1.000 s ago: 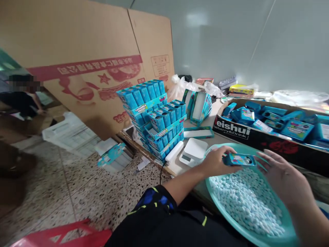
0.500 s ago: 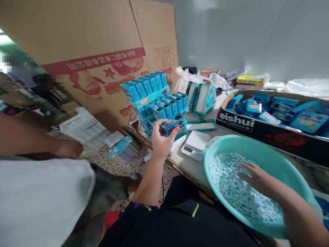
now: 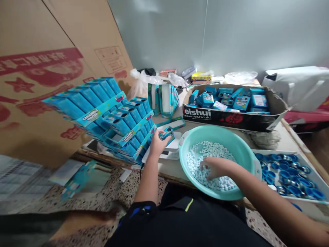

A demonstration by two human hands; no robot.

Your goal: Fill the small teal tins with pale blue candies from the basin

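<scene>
My left hand (image 3: 158,142) grips a small blue box (image 3: 168,134) above the white scale (image 3: 172,145). In the teal basin (image 3: 245,147), my right hand (image 3: 212,167) reaches down into the small pale candies (image 3: 196,161), its fingers bent and partly spread; whether it holds any candies I cannot tell. Left of the scale rise stacked display trays (image 3: 125,135) filled with blue boxes, several with round openings on top.
Behind the basin is a black carton (image 3: 226,118) of blue boxes. A white tray (image 3: 290,152) of blue-rimmed round pieces lies at the right. Folded teal cartons (image 3: 168,99) stand at the back. Large cardboard (image 3: 84,34) leans at left; a person's blurred limb (image 3: 84,221) shows low left.
The view has swung to the right, bringing the white tray into sight. My left hand has carried the blue box over the scale. My right hand has dipped lower among the candies.
</scene>
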